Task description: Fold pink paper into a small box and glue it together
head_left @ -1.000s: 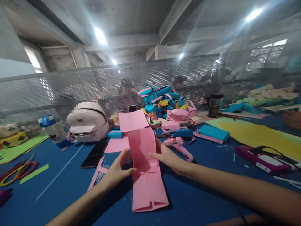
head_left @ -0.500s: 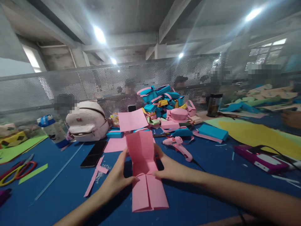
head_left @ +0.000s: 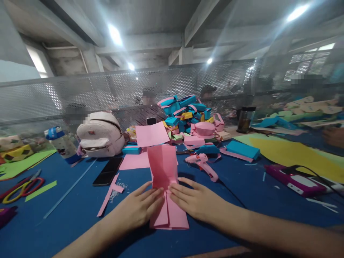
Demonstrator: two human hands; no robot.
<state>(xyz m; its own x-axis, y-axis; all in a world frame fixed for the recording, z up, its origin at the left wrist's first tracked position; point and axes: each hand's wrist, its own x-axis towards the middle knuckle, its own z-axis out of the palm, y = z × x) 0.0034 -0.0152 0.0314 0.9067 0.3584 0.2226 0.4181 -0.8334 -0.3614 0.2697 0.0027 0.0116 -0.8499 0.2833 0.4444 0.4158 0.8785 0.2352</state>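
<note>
The left hand [head_left: 139, 206] and right hand [head_left: 200, 199] lie palm-down, fingers outstretched and close together, fingertips pressing from either side on the crease of a folded pink paper [head_left: 163, 165]; neither pinches it. Half a second ago they held its sides, thumbs at the fold; now the fingers have come over the top, which probably means the crease is being firmed. The paper sits midway along the near edge of the blue table [head_left: 80, 211], its near flaps flat, its far panel raised. Beyond the right hand lies a pink glue gun [head_left: 202, 165]; left of the paper are pink strips [head_left: 109, 197] and a dark phone [head_left: 109, 172]. Toward the table's far edge stand a pale backpack [head_left: 99, 134], with a small reddish emblem, and a bottle [head_left: 62, 145] with dark printing; both marks are too small to read. No brand or label is legible, including on the purple device [head_left: 295, 181] toward the right edge.
</note>
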